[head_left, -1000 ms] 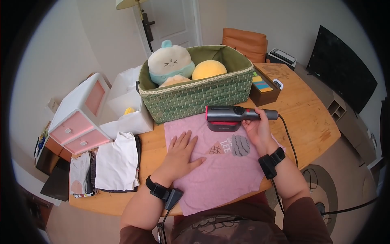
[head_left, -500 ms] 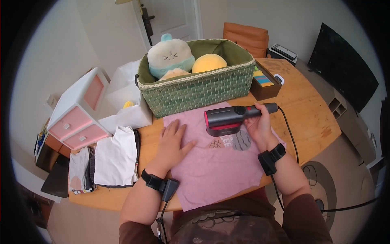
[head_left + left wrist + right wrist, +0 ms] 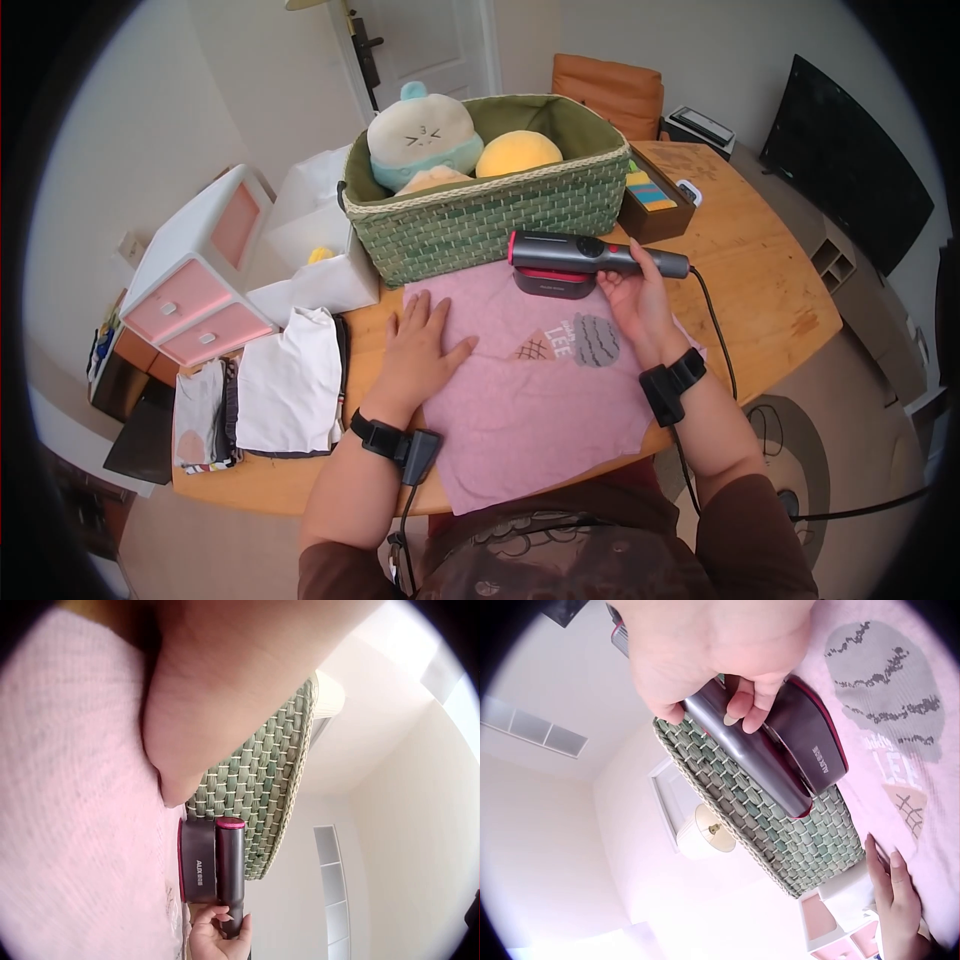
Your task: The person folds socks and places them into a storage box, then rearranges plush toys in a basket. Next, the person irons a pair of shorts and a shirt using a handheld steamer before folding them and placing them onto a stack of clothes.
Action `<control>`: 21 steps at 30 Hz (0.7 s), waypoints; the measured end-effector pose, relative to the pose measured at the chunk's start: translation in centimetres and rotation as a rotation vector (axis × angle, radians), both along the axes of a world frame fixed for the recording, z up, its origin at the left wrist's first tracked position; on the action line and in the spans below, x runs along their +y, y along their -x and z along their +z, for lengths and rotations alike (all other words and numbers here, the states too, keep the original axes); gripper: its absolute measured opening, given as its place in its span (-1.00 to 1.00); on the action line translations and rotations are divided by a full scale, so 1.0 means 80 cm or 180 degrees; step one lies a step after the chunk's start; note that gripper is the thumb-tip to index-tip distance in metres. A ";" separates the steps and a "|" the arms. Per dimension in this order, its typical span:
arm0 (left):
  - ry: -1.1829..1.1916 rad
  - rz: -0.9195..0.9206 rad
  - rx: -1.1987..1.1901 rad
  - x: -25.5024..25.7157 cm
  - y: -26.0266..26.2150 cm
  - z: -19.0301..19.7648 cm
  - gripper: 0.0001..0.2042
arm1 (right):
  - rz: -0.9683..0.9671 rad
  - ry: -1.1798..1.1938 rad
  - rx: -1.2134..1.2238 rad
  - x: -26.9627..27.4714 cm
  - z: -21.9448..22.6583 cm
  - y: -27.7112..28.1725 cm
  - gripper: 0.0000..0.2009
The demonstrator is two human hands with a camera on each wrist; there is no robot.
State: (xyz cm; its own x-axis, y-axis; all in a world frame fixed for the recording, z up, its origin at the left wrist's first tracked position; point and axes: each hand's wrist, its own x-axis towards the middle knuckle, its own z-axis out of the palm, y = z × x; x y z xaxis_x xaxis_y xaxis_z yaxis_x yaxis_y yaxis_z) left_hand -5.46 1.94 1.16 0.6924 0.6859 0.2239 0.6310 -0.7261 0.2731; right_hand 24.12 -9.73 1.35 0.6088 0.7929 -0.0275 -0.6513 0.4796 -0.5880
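A pink shirt (image 3: pixel 520 420) with a grey and brown ice-cream print lies spread on the table. The left hand (image 3: pixel 418 352) rests on its left part, fingers spread and straight. In the right hand (image 3: pixel 640 305) is the handle of a dark grey handheld iron (image 3: pixel 555 262) with red trim, its head at the shirt's far edge, beside the basket. The right wrist view shows thumb and fingers curled round the handle of the iron (image 3: pixel 742 746). In the left wrist view the iron (image 3: pixel 231 862) stands upright in the picture, beyond the left hand (image 3: pixel 217 690).
A green woven basket (image 3: pixel 490 235) with plush toys stands behind the shirt. To the left are folded clothes (image 3: pixel 290 385), a white and pink drawer unit (image 3: pixel 190 270) and a white box (image 3: pixel 330 270). A brown box (image 3: pixel 655 222) is at the back right; a black cord (image 3: pixel 712 320) hangs rightward.
Over the last half second the iron has moved away from the body, off the print toward the basket, and turned slightly. The left hand stays on the shirt, slightly left of its earliest place.
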 end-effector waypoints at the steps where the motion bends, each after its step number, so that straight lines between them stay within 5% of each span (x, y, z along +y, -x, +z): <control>1: -0.0010 0.0026 0.0025 0.000 0.000 -0.001 -0.28 | -0.0008 0.0036 0.0004 -0.001 0.001 0.000 -0.82; 21: 0.0005 0.0103 0.0142 -0.003 -0.001 0.001 -0.22 | 0.0117 0.0346 0.0025 -0.003 0.002 0.002 -0.81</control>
State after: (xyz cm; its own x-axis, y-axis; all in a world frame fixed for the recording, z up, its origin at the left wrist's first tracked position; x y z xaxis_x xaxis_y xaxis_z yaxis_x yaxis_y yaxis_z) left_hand -5.34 1.73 1.25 0.6791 0.7084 0.1923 0.6657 -0.7048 0.2453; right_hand 23.92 -10.00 1.50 0.5788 0.8067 -0.1192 -0.6720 0.3890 -0.6302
